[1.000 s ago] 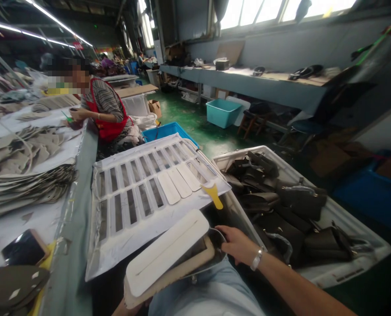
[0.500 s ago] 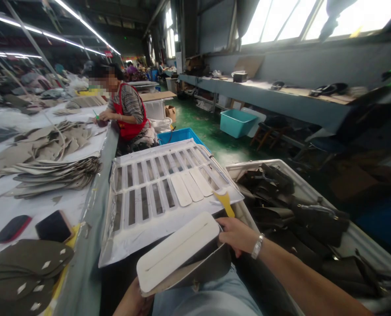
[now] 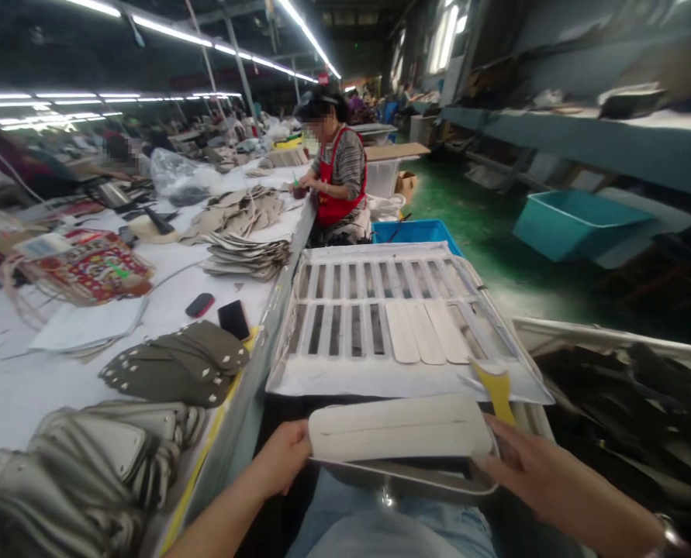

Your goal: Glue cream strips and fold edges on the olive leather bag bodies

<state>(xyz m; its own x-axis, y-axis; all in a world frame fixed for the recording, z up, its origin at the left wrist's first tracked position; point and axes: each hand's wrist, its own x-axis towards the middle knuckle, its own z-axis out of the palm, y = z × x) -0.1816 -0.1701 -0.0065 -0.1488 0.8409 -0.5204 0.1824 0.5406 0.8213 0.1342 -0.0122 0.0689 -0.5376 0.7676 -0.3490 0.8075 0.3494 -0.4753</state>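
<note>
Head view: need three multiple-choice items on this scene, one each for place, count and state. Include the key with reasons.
1. Where is the yellow plastic tool?
A. At the near right corner of the slotted white rack
B. In the teal tub
C. Beside the black phone

2. How many pale strips lie on the slotted white rack?
A. Two
B. Three
C. Five

3. What state is the pale padded panel in?
A. Off the rack, with a hand at each end
B. Lying flat on the rack
C. Inside the teal tub

Key:
1. A: it sits at the rack's near edge, by its right corner.
2. B: three lie side by side over the slots.
3. A: the left hand and right hand are at its two ends, in front of the rack.
</note>
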